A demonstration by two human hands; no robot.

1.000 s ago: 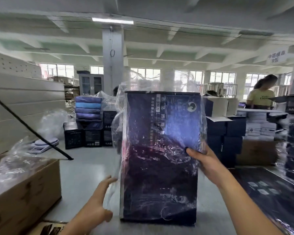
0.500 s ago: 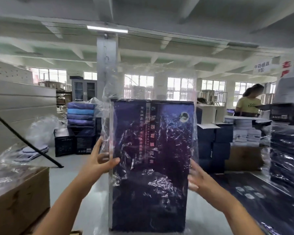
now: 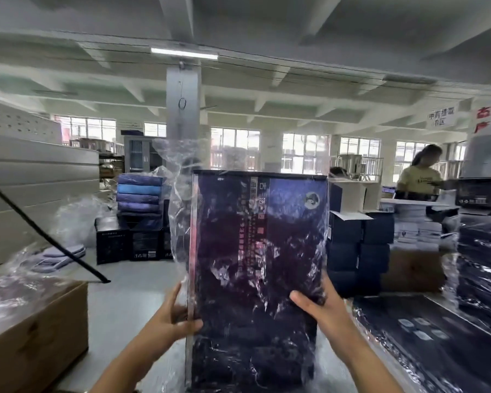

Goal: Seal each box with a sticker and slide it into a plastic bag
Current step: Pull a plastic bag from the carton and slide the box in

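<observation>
A tall dark blue box (image 3: 255,251) stands upright in front of me, inside a clear crinkled plastic bag (image 3: 179,177) whose loose top sticks up above the box's upper left corner. My left hand (image 3: 172,319) grips the box's left edge through the plastic, thumb on the front. My right hand (image 3: 321,304) grips the right edge, thumb across the front face. The box's bottom is near the grey table (image 3: 119,316).
A brown carton (image 3: 37,338) with plastic on top sits at the left. Bagged dark boxes (image 3: 437,344) lie flat at the right, with stacks (image 3: 357,245) behind. More boxes (image 3: 139,219) stand at the back left. A black rod (image 3: 43,231) slants across. A person (image 3: 420,174) works at far right.
Both hands slid down the box's sides to a lower grip. The left hand went from beside the box to holding its edge. The view tilted.
</observation>
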